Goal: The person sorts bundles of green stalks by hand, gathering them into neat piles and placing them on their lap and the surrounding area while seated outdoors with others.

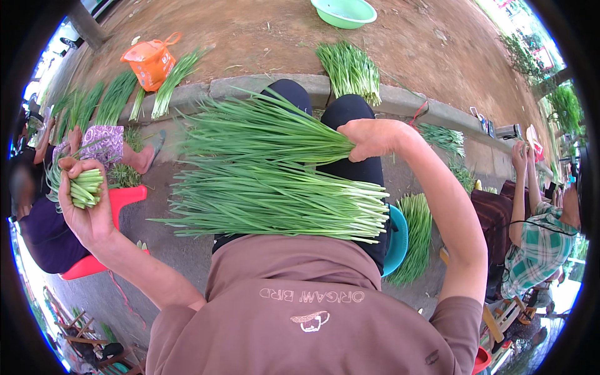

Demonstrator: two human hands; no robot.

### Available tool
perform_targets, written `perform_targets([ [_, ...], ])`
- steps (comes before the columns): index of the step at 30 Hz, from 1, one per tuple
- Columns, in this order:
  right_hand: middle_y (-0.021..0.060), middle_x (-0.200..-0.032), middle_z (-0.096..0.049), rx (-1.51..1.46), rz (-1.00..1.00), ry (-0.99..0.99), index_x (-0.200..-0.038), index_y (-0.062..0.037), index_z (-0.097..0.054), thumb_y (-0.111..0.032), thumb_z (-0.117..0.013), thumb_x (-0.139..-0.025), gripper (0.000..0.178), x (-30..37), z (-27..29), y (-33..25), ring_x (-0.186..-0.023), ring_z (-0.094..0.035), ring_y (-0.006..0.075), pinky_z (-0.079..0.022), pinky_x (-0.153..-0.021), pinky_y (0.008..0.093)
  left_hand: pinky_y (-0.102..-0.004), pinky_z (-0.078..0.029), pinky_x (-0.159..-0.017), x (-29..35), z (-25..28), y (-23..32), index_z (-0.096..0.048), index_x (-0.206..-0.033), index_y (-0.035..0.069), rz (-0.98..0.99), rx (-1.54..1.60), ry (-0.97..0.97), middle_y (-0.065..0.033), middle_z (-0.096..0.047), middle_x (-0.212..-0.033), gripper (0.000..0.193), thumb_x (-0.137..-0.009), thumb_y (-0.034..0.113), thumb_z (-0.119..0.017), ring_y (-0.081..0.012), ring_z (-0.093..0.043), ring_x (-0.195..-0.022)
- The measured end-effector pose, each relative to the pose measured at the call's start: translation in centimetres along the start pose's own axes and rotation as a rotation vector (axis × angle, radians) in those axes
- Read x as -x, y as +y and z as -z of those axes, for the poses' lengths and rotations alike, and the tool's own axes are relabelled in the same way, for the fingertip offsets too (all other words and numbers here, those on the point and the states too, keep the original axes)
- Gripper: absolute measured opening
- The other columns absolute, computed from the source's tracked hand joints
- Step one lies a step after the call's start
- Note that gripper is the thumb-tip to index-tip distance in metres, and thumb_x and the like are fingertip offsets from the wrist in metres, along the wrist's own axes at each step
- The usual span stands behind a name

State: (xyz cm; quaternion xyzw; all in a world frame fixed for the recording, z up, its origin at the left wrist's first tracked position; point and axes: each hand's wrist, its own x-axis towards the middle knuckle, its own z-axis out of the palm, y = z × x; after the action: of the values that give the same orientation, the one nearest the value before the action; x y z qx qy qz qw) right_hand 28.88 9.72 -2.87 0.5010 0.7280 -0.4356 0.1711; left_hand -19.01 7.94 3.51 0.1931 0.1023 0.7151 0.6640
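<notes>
Out at the left, my left hand (90,215) is closed round a bunch of garlic chives (86,189), its pale cut ends turned up toward me. Two loose layers of chives lie across my lap with their leaf tips to the left. Over my knees is the far layer (262,134), and the fingers of my right hand (374,137) are wrapped round its stem end at the right. Closer to my body rests the near layer (281,200), its whitish stems fanned out to the right, touched by neither hand.
Beyond my knees, a chive bundle (351,72) leans on the kerb (237,86). An orange bag (151,62) and more bundles stand left; a green basin (345,12) sits farther off. By my right thigh are a teal basin (396,242) and chives (414,240). People sit on both sides.
</notes>
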Motion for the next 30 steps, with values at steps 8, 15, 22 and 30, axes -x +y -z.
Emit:
perform_targets([
  [8,0.0203,-0.09,-0.065,0.204,-0.077,0.111,-0.107,0.0031,-0.057,-0.013,-0.063,-0.068,0.042,0.7,-0.2,-0.5,-0.091,-0.062,0.0364,-0.048,-0.08,0.0435,-0.0382,-0.04,-0.091,0.3,-0.3,-0.9,-0.046,-0.11,-0.002,0.014,-0.011,0.007,-0.0078,-0.052,-0.099,0.026,-0.086,-0.007,-0.054,-0.0177,-0.05,-0.085],
  [15,0.0177,-0.109,-0.058,0.246,-0.111,0.264,-0.121,-0.0009,-0.048,-0.016,-0.073,-0.066,0.061,1.4,-0.2,-1.3,-0.106,-0.056,0.0331,-0.047,-0.088,0.0419,-0.0365,-0.04,-0.087,0.0,0.2,-0.9,-0.041,-0.121,-0.005,-0.022,-0.052,-0.028,-0.0083,-0.052,-0.1,0.035,-0.088,-0.005,-0.053,-0.0172,-0.05,-0.085],
  [22,0.0166,-0.119,-0.052,0.357,-0.01,0.495,-0.132,-0.0003,-0.039,-0.024,-0.081,-0.061,0.086,1.9,-0.6,-2.0,-0.112,-0.052,0.0325,-0.045,-0.093,0.041,-0.0391,-0.041,-0.096,-0.3,0.1,-0.4,-0.047,-0.107,0.0,0.095,-0.043,-0.024,-0.0052,-0.052,-0.099,0.026,-0.084,-0.006,-0.058,-0.0164,-0.05,-0.085],
  [30,0.0131,-0.116,-0.051,0.411,0.066,0.803,-0.137,-0.0003,-0.034,-0.018,-0.08,-0.061,0.091,-2.0,-5.8,-1.6,-0.113,-0.05,0.0295,-0.042,-0.088,0.0428,-0.0378,-0.041,-0.09,0.2,0.0,-0.8,-0.046,-0.108,-0.002,0.032,-0.03,0.001,-0.0086,-0.052,-0.1,0.024,-0.086,-0.007,-0.054,-0.0175,-0.049,-0.086],
])
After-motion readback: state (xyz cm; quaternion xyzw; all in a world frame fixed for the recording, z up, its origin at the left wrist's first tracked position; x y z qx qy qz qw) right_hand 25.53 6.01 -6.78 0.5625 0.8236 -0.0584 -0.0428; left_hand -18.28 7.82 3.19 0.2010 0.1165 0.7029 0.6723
